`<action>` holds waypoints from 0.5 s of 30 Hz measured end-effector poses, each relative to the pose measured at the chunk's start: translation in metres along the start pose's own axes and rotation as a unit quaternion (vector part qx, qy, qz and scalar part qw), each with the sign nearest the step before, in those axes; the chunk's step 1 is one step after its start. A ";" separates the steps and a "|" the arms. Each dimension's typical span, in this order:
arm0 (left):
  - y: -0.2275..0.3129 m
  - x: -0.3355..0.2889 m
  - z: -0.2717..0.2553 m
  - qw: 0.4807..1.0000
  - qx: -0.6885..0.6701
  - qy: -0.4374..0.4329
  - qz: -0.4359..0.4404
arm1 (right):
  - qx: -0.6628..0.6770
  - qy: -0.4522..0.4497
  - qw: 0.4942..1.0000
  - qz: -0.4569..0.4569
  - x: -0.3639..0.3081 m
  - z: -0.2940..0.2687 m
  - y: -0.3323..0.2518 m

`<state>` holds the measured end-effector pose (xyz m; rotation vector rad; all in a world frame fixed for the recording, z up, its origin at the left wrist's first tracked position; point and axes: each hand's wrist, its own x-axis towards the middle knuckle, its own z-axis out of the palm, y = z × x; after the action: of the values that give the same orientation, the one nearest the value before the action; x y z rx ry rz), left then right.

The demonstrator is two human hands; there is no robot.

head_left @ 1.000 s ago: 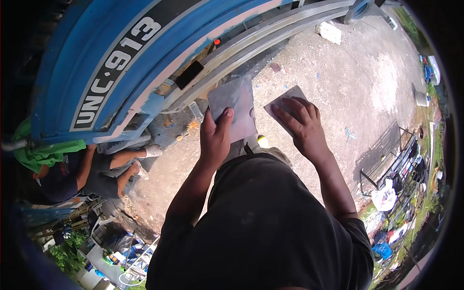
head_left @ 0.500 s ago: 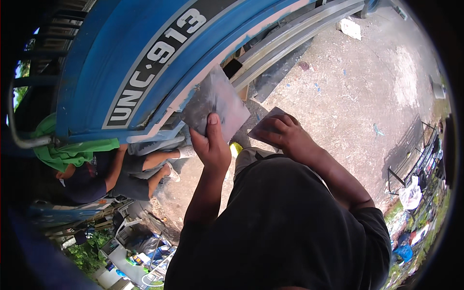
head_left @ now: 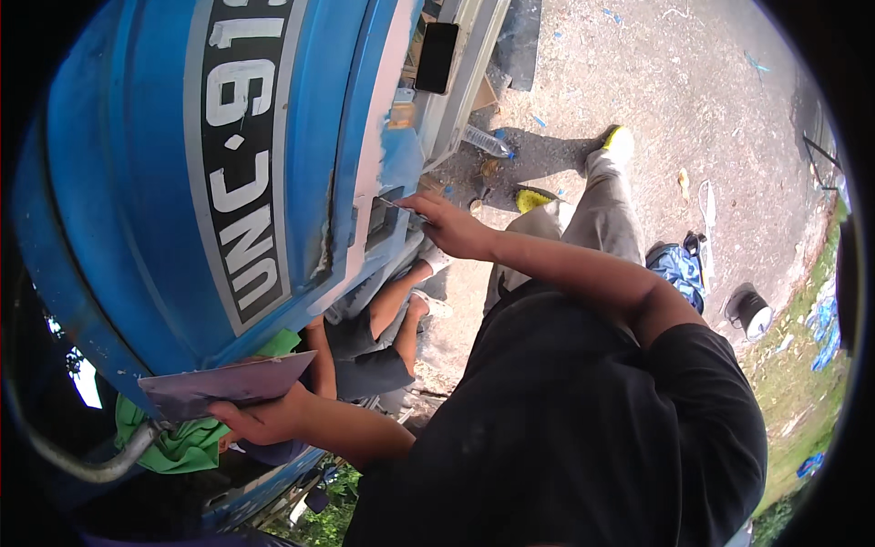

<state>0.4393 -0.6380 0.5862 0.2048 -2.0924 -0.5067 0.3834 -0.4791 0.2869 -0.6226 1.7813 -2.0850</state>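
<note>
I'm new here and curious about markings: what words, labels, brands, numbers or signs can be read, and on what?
Blue panel: large white letters and numerals on a black band with grey borders, partly cut off at the top; readable, but I won't copy them out.
Clear bottle: any marking is too small to read.
Board in the left hand: no writing shows.

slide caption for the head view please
Left hand holds a flat grey board; right hand, a thin grey plate beside blue painted bodywork.
</note>
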 end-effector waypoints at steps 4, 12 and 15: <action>-0.044 -0.041 -0.018 0.898 -0.264 -0.049 -0.349 | -0.094 0.076 0.993 0.013 0.018 0.051 0.033; -0.075 -0.102 -0.019 0.910 -0.147 -0.224 -0.317 | -0.216 0.138 0.967 0.002 0.033 0.082 0.055; -0.086 -0.112 -0.022 0.892 -0.146 -0.300 -0.306 | -0.221 0.161 0.962 0.002 0.040 0.088 0.056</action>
<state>0.5144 -0.6842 0.4736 0.6014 -2.4856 -1.4034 0.3935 -0.5835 0.2475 -0.3981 2.4641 -1.8728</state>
